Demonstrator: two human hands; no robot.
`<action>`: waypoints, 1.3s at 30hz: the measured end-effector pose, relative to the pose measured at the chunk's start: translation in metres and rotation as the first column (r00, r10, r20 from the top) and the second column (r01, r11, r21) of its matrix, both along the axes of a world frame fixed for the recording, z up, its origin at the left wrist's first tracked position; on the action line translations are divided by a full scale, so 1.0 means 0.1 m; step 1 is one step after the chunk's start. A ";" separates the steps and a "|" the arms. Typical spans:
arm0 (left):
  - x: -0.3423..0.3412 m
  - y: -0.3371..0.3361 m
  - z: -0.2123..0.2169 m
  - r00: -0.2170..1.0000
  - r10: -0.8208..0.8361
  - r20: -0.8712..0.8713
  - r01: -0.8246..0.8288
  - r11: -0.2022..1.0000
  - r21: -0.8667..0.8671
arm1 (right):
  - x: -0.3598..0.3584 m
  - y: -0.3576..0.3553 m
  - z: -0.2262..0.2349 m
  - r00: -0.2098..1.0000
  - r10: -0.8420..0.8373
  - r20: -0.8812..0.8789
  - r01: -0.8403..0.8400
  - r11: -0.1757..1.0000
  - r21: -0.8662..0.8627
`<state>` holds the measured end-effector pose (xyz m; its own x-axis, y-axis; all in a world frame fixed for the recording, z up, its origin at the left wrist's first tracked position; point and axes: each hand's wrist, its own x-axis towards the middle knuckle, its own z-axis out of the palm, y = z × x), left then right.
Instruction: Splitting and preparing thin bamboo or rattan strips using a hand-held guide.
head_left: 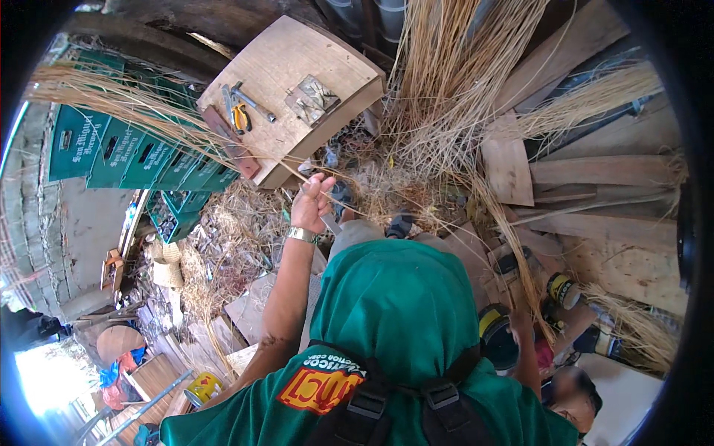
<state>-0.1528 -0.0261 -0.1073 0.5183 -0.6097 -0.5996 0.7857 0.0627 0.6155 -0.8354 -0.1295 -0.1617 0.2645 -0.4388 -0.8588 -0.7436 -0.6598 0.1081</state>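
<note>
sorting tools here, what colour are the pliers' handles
Yellow and black: the pliers' handles show in the head view.

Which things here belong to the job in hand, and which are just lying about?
Likely the job's:
strand in the left hand
what looks like a blade beside it
large strand bundle

Apparently just lying about:
pliers
green crates
woven basket
yellow can

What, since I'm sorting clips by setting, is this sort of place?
Probably a small, makeshift craft workshop: yellow-handled pliers lie on a wooden table, long bundles of straw-like strands stand nearby, and bare planks line one side.
</note>
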 end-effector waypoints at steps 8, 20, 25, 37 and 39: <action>-0.51 -0.53 0.47 0.793 -0.574 0.206 0.564 0.818 0.109 | 2.17 -0.54 0.14 0.591 -0.528 0.610 0.565 0.811 0.154; -1.45 -1.57 2.10 -0.092 -0.651 0.754 0.995 -0.024 0.101 | 1.09 -0.92 -0.62 0.859 -0.375 0.348 0.470 0.847 -0.249; 0.50 -1.61 1.16 -0.347 -0.762 0.546 -0.163 0.622 0.766 | 1.36 -0.64 0.20 0.837 -0.338 0.430 0.453 0.870 -0.196; -0.79 -1.12 0.41 -0.183 -0.807 0.561 0.931 0.041 0.363 | 3.67 -0.84 1.46 0.189 -0.377 0.907 0.198 0.919 0.341; -0.33 -0.91 0.76 -0.239 -0.863 0.446 0.887 -0.007 0.462 | 3.38 -1.04 1.36 0.308 -0.478 0.822 0.257 0.874 0.412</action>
